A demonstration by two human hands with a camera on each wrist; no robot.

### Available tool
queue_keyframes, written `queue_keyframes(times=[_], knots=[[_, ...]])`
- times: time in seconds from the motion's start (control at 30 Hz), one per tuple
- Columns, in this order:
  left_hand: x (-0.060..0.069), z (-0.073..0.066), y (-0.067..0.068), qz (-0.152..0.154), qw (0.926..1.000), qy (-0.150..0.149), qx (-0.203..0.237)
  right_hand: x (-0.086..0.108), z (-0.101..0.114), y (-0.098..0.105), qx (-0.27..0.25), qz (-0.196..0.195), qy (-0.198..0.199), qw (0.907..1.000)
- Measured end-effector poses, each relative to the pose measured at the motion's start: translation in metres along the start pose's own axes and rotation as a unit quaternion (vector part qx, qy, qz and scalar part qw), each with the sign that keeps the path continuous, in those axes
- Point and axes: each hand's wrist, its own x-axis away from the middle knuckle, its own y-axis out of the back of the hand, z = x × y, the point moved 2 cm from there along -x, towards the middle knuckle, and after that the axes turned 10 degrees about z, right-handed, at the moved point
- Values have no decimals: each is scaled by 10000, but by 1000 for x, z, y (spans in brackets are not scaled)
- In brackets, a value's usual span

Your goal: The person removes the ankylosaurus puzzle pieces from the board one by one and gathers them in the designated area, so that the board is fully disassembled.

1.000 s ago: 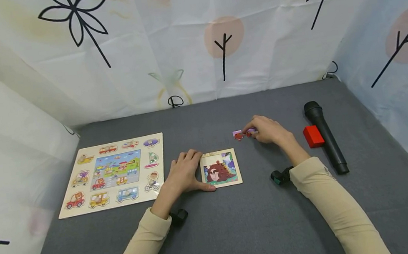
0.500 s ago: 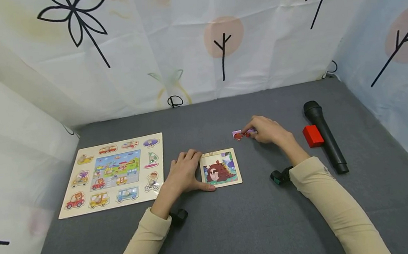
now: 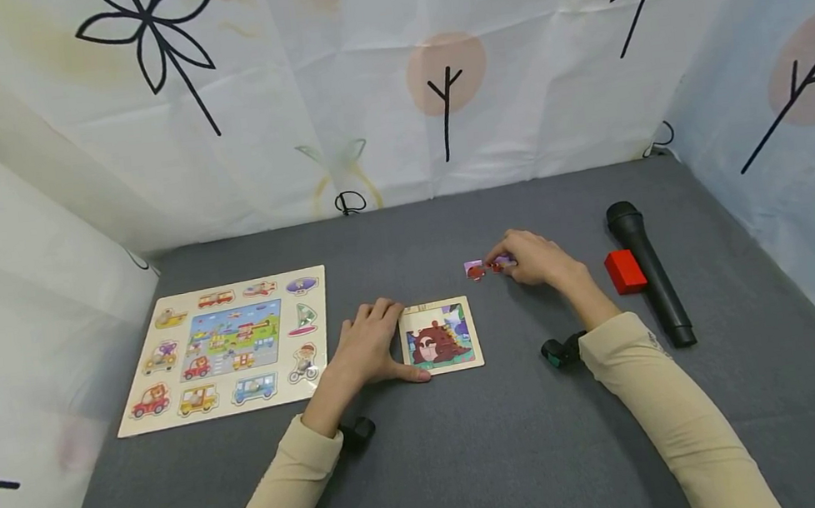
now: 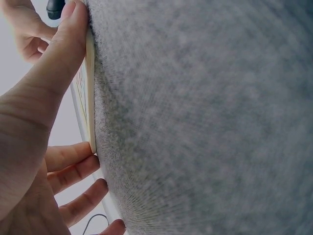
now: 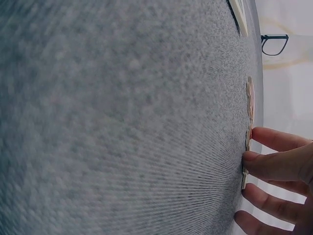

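A small square wooden jigsaw puzzle (image 3: 438,338) with a brown hedgehog-like picture lies at mid-table, part of its tray bare pale wood. My left hand (image 3: 369,346) grips its left side, thumb at the near edge and index finger at the far corner, as the left wrist view shows. Further back on the right, my right hand (image 3: 532,259) holds a purple-and-red puzzle piece (image 3: 505,261) flat against the cloth between thumb and fingers. Just left of it lies another puzzle piece (image 3: 475,271). The fingers partly cover the held piece.
A large wooden vehicle puzzle board (image 3: 310,298) lies on the left. To the right, a red block (image 3: 625,272) rests against a black microphone (image 3: 652,276). Grey cloth (image 3: 477,464) covers the table, with printed white curtains (image 3: 368,107) around the back and sides.
Almost nothing differs. The right hand's fingers shift very slightly at the puzzle piece; the left hand stays on the puzzle tray.
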Motion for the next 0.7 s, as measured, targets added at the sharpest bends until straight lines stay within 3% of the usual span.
queue_keyframes(times=[0.33, 0.7], knots=[[1, -1, 0, 6, 10000, 5, 39, 0, 0, -2, 56, -55, 59, 10000], [0, 0, -1, -36, 10000, -34, 27, 8, 12, 0, 11, -242, 468, 9986]])
